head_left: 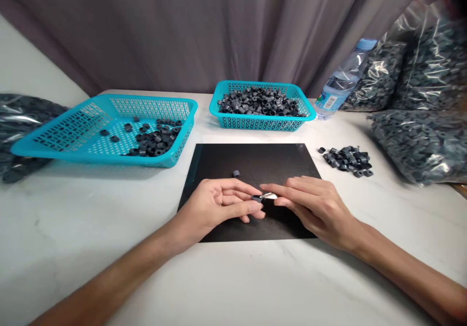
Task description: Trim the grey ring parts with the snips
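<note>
Above a black mat (219, 160), my left hand (219, 202) pinches a small dark grey plastic ring (257, 198) between thumb and fingertips. My right hand (315, 202) grips a small tool with a shiny blade (270, 196), its tip touching the ring. Fingers hide the tool's handle, so its exact kind is unclear. Just beyond my left fingers, a loose grey ring (236, 173) lies on the mat.
A large blue basket (105, 158) at left holds some rings. A smaller basket (260, 123) behind the mat is full of them. On the right are a ring pile (348, 160), a water bottle (337, 90) and stuffed plastic bags (423, 143). Another bag (22, 121) lies far left.
</note>
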The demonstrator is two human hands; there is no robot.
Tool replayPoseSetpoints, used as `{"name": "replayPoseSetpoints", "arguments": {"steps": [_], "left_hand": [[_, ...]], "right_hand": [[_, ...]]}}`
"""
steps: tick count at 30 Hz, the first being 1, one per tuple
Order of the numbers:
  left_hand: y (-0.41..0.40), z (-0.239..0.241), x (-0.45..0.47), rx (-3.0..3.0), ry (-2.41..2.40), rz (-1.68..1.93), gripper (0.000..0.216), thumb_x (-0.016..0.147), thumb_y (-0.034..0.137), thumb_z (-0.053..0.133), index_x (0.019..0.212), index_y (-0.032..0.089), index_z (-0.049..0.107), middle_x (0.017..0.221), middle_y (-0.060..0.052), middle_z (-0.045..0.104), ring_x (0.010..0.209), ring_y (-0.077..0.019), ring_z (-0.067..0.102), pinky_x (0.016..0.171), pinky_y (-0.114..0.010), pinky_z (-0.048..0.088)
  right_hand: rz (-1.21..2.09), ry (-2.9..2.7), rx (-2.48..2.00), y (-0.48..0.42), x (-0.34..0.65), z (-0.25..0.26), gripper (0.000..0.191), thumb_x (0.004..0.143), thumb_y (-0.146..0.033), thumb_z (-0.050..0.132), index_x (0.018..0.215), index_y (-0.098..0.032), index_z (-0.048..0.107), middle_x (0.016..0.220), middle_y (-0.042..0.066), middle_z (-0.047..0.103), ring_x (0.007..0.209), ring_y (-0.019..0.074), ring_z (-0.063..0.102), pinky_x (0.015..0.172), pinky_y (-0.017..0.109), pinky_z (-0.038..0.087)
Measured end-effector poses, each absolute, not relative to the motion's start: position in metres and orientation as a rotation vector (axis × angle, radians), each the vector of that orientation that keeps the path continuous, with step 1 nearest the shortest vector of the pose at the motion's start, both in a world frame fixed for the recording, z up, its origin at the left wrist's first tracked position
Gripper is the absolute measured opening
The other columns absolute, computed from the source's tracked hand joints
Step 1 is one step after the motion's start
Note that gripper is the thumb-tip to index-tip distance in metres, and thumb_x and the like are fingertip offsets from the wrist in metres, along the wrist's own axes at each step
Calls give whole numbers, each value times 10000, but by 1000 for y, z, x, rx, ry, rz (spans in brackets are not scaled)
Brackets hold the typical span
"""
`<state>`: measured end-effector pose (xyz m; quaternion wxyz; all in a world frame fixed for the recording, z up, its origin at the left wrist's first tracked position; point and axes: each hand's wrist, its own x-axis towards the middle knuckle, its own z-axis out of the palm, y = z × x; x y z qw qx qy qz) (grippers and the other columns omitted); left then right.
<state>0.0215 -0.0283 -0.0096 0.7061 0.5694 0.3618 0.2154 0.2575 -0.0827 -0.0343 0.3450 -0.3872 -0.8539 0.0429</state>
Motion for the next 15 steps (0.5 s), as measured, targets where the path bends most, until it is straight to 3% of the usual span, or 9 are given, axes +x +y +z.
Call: {"name": "replayPoseSetpoints", "arguments": {"steps": [15], "left_hand": [[-30,-11,19,1263,790,494,168,882,177,784,1036,123,744,859,-76,831,814,-167,789,669,-183,572]], "right_hand": [[96,-2247,-985,-82,260,-39,330,1064,-247,526,1341,-106,636,801,26,654,678,143,553,631,287,396]]}}
